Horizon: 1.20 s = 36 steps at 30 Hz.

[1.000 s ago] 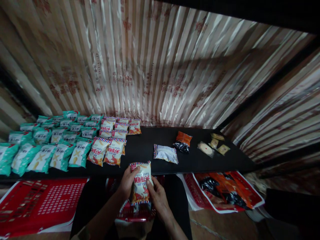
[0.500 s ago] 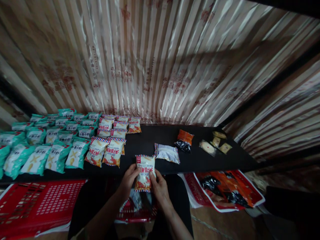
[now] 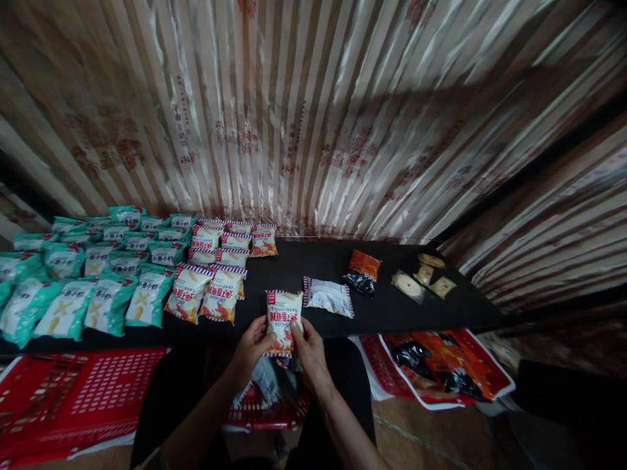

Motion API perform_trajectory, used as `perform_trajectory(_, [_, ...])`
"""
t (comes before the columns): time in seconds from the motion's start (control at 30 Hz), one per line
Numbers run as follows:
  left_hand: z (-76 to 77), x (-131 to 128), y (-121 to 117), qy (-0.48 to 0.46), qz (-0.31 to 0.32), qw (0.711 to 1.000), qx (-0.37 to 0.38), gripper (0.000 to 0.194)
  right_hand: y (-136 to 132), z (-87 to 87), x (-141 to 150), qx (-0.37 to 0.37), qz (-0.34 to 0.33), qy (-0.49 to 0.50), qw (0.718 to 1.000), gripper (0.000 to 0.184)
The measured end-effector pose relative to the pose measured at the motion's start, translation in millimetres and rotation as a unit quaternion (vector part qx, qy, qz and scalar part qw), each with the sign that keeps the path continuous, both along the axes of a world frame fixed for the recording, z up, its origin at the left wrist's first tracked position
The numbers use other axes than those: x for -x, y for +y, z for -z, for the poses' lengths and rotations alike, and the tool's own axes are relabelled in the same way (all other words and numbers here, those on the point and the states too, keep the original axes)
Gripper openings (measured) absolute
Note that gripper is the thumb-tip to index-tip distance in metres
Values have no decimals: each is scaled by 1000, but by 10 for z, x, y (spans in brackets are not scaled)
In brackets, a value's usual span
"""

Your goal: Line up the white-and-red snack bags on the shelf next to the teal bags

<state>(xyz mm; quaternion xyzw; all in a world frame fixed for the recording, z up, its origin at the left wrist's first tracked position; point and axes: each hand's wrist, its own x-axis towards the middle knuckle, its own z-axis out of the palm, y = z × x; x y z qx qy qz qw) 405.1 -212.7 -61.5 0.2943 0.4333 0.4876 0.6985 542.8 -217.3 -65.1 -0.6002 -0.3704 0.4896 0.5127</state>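
Observation:
I hold a white and orange snack packet [image 3: 283, 319] with red-blue striped edges, its upper part over the front edge of a black shelf [image 3: 392, 307]. My left hand [image 3: 252, 344] grips its lower left side, my right hand [image 3: 306, 344] its lower right side. Both hands are closed on it. Just to its left lie matching orange-white packets [image 3: 215, 294] in rows. A silver-white packet [image 3: 329, 297] lies face down just to its right.
Rows of teal packets [image 3: 88, 274] fill the shelf's left part. An orange and a black packet [image 3: 361, 273] and small clear-wrapped biscuits [image 3: 424, 277] lie at the right. A red basket [image 3: 73, 398] is lower left, another with packets [image 3: 441, 365] lower right. A striped curtain [image 3: 294, 117] hangs behind.
Both hands have carried the packet up and forward, from below the shelf edge onto the front of the shelf. The view has tilted slightly.

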Motion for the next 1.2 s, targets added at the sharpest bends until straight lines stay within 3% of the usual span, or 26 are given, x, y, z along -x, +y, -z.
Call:
perform_trajectory(0.3, [55,-10,107,25,-39,998,-32,51,37,-174,40,8,-63,56,996,54])
perform_trajectory(0.43, [91,-3,201,44,-52,996,-58,52,73,-171,14,-1,-90,61,994,53])
perform_trajectory(0.6, [199,-40,330,71,-64,992,-82,48,203,-151,-13,-15,-87,12,996,52])
perform_trajectory(0.73, [272,-67,454,147,-80,980,-106,44,327,-148,2,-29,-73,-33,996,50])
perform_trajectory(0.93, [231,-73,640,335,-81,929,-132,39,551,-46,3,-41,-60,-72,995,44])
perform_trajectory(1.2, [175,-194,874,480,-147,831,-240,39,946,-43,13,-72,-38,-120,989,38])
